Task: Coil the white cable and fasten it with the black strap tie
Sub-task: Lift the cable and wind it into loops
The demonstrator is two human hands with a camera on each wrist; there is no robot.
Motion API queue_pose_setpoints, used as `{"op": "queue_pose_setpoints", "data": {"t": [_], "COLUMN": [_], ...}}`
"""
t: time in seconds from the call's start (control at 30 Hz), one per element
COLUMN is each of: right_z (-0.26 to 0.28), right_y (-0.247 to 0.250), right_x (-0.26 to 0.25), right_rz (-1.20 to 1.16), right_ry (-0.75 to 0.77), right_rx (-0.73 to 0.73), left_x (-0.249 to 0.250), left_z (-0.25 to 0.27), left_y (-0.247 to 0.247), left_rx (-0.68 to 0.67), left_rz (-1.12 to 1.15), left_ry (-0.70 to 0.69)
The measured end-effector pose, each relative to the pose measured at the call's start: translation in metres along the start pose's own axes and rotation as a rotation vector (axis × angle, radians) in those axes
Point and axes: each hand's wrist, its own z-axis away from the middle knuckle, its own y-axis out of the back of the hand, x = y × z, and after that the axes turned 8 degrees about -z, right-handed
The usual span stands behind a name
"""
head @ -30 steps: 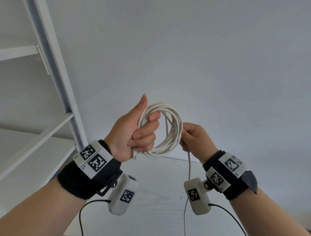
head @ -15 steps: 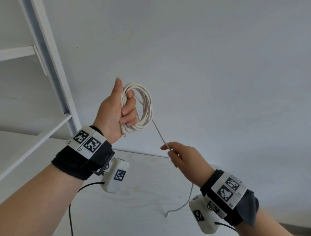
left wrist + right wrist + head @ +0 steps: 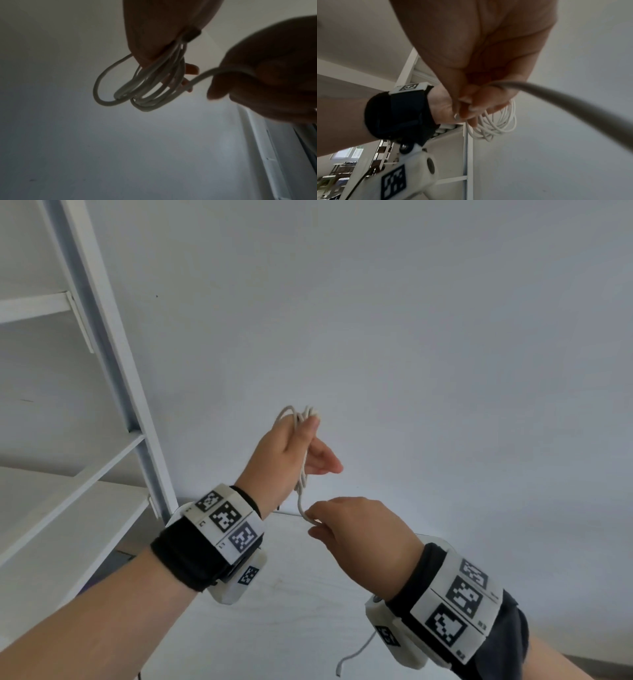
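White cable coil clenched in left hand, right hand pinching strand; shelf frame left

The cable is white. Both wrist bands are black, and each has white blocks with black and white square patterns on them. The little camera boxes under the wrists are white with the same checked squares. The wall is pale grey. The shelf and the table are white.
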Motion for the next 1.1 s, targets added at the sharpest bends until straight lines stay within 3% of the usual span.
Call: {"op": "queue_pose_setpoints", "data": {"t": [0.17,0.27,0.33,0.4,0.53,0.87,1.1], "right_z": [-0.003,-0.005,-0.006,-0.006,-0.006,-0.007,-0.005], "right_y": [0.021,0.032,0.036,0.037,0.038,0.060,0.078], "right_x": [-0.005,-0.001,0.001,0.001,0.003,0.011,0.026], "right_rz": [-0.091,-0.138,-0.157,-0.181,-0.271,-0.182,-0.274], "right_ry": [0.028,0.031,0.038,0.055,0.081,0.028,-0.036], "right_rx": [0.138,0.206,0.220,0.215,0.162,0.011,0.103], "left_x": [-0.010,-0.015,-0.017,-0.017,-0.014,-0.009,-0.013], "left_z": [0.007,0.013,0.014,0.013,0.015,0.026,0.032], "left_y": [-0.007,-0.009,-0.012,-0.014,-0.010,-0.003,0.005], "left_rx": [0.006,-0.074,-0.099,-0.117,-0.126,-0.314,-0.506], "left_rz": [-0.292,-0.278,-0.175,-0.092,-0.226,-0.202,-0.120], "left_ry": [-0.055,-0.066,0.001,0.048,0.032,0.075,0.144]}}
